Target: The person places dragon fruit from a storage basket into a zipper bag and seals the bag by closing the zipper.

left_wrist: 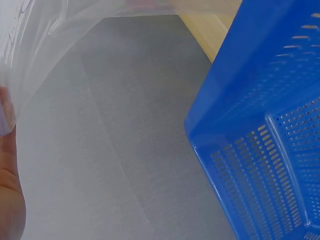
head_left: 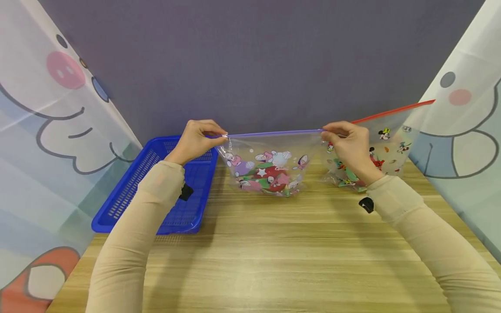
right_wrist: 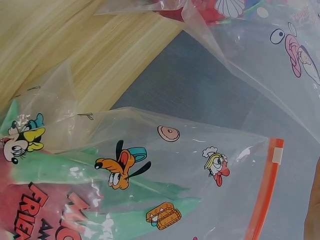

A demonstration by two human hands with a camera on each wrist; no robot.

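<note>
A clear zip bag (head_left: 266,165) with a purple zip strip and pink and purple cartoon prints stands upright on the wooden table, red and green items inside it. My left hand (head_left: 197,137) pinches the strip's left end, where a small white slider shows at the fingertips. At the other end of the strip, my right hand (head_left: 350,145) pinches the top corner between thumb and fingers. Behind the right hand is a second clear zip bag (right_wrist: 145,175) with a red-orange strip and cartoon prints, also with red and green items inside.
A blue plastic basket (head_left: 195,200) with perforated walls sits at the left of the table (head_left: 250,261), under my left forearm. A dark grey panel (head_left: 250,65) rises behind the table. Curtains with cartoon prints (head_left: 35,108) hang at both sides.
</note>
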